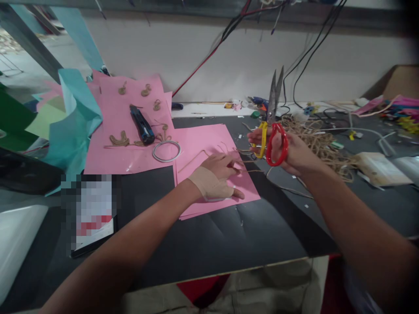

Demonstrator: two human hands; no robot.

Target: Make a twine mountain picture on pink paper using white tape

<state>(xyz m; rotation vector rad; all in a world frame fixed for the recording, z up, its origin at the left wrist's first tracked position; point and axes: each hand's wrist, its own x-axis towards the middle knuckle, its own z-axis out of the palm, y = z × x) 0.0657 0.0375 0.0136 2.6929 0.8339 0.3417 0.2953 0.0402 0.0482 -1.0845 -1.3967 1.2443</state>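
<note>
My left hand [218, 176], with a beige wrap around its palm and wrist, rests on the pink sheets [193, 205]. Its bent fingers grip thin strands of twine [250, 171] that stick out to the right. To the right, my right hand [288, 150] holds scissors [273, 109] with one red and one yellow handle loop, blades pointing up and slightly apart. A loose twine piece [193, 160] lies on the paper left of my left hand. Behind my right hand spreads a tangled heap of twine [317, 141].
On another pink sheet [108, 109] lie a utility knife [142, 124], several small twine coils [145, 90] and a ring [166, 141] at its edge. A tablet-like device [98, 237] sits front left. Teal paper [72, 117] stands at left; cables [225, 35] hang behind.
</note>
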